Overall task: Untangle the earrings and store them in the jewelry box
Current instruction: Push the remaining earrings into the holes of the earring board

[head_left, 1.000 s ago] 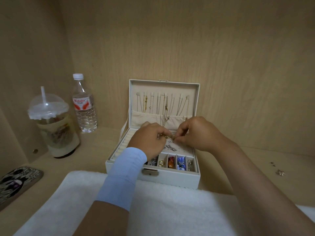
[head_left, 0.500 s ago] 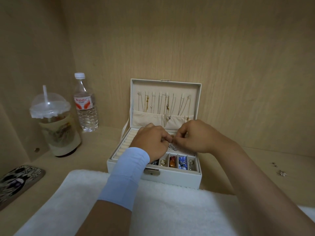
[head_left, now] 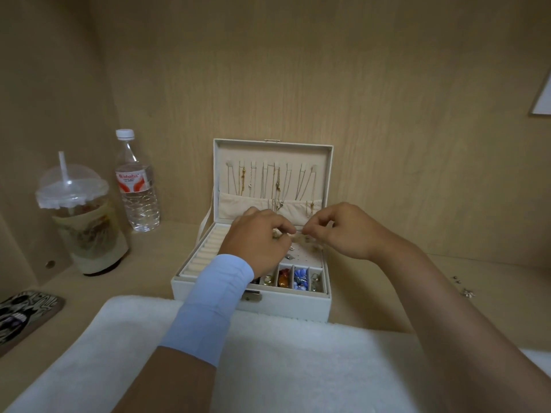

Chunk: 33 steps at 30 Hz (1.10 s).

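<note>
Pinching earrings (head_left: 278, 233): left hand (head_left: 256, 242), right hand (head_left: 343, 231) both grip them over open jewelry box (head_left: 298, 305).

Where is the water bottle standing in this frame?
Head view, left side: the water bottle stands upright on the wooden shelf, between the lidded drink cup and the open jewelry box, nearer the cup.

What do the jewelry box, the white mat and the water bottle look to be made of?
Jewelry box: smooth matte off-white shell, possibly faux leather; beige fabric-like lining; shiny metal clasp. White mat: soft fluffy textile, judging by its fuzzy pile. Water bottle: clear glossy plastic, ribbed highlights, white cap.
</note>
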### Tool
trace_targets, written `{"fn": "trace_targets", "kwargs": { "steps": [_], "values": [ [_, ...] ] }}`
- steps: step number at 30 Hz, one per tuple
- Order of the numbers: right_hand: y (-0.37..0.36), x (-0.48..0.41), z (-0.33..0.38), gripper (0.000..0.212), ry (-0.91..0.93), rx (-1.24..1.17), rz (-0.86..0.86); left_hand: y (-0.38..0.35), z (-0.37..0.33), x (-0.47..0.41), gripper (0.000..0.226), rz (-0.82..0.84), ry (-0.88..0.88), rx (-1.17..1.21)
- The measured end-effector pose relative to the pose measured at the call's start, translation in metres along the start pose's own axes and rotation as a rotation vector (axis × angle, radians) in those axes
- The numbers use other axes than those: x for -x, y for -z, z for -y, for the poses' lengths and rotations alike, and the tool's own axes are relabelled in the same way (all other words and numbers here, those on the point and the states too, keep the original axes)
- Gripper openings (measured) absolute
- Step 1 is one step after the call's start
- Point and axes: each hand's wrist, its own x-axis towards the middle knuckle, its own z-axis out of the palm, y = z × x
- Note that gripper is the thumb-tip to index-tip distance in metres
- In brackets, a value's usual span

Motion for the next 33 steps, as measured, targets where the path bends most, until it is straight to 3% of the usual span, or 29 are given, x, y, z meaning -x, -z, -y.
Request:
{"fn": "trace_targets", "kwargs": {
  "steps": [5,20,26,33],
  "values": [
    [0.029,0.031,-0.04,0.015,-0.011,0.063,-0.045,-0.025,-0.047,-0.003,0.019,0.06,-0.011,0.153],
    [0.121,0.121,-0.172,0.028,-0.35,0.305,-0.076,-0.171,-0.171,-0.035,0.022,0.369,-0.071,0.157],
    [0.113,0.126,-0.198,0.02,-0.4,0.196,-0.059,-0.205,-0.192,-0.045,0.029,0.391,-0.039,0.115],
    [0.105,0.12,-0.206,0.01,-0.455,0.165,-0.061,-0.222,-0.188,-0.053,0.016,0.33,-0.051,0.133]
  ]
}}
